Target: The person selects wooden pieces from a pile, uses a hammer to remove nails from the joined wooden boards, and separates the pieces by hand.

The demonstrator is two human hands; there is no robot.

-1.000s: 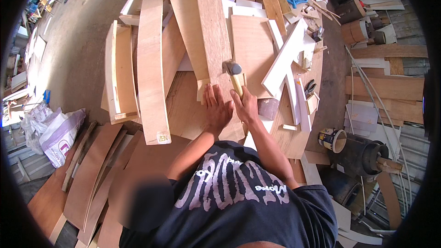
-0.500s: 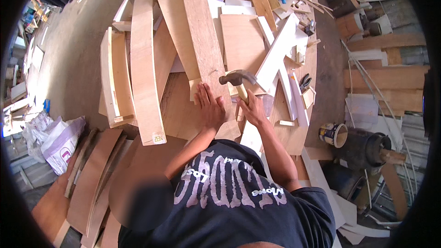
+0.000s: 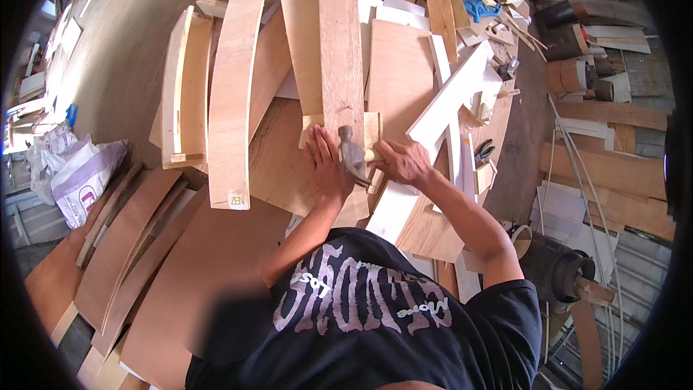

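Note:
A long light-brown wooden board (image 3: pixel 339 43) runs away from me. My left hand (image 3: pixel 326 166) lies on its near part, fingers stretched out and pressed flat. My right hand (image 3: pixel 406 162) grips the short visible stretch of a claw hammer's pale wooden handle. The hammer head (image 3: pixel 351 154) is over the board beside my left hand, its striking face pointing away from me and its claw toward me. Just beyond it, what looks like a small nail (image 3: pixel 346 108) stands in the board. A short wood piece (image 3: pixel 373 127) crosses under the board.
Left of the board are a long curved plank (image 3: pixel 234 94) and a box-like wooden frame (image 3: pixel 189 94). White strips (image 3: pixel 451 90) and pliers (image 3: pixel 484 150) lie to the right. Brown panels (image 3: pixel 137 245) and a white sack (image 3: pixel 86 177) are at the lower left.
The hammer has turned so its claw points toward me, and its head has come down beside my left hand. My right forearm has swung outward. My left hand remains on the board.

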